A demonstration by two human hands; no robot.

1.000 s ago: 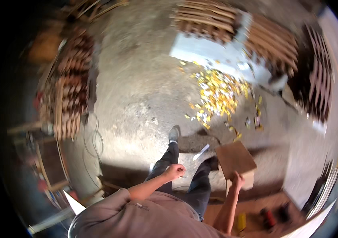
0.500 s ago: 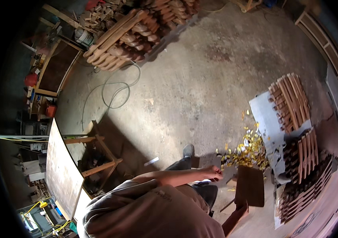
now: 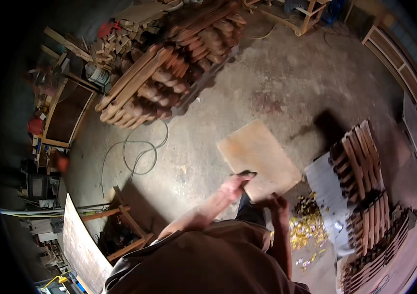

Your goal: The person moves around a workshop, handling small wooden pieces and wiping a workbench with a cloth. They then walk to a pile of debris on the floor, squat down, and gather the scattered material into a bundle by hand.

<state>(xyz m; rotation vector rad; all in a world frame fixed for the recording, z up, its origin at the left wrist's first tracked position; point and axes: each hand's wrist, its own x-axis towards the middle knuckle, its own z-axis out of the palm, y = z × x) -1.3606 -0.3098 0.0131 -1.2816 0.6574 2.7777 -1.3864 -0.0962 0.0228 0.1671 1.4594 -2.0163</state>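
Note:
A flat rectangular wooden board, pale tan with an orange-brown patch, is held out in front of me above the floor. My left hand is closed on its near left edge, the thumb lying over the top face. At the near right corner my right hand grips the same board, its fingers partly in shadow. Below and right of that hand, a scatter of yellow and brown scraps lies on the floor. My dark trouser leg shows just under the board.
Brown shaped wooden pieces are stacked on a grey sheet at right. A big pile of carved wooden parts stands far left. Green hose loops over the concrete. A tabletop on a wooden frame is at near left.
The board has risen from low on my right to in front of me, and its lit face now shows. My left hand, free before, has come onto it. My view has shifted.

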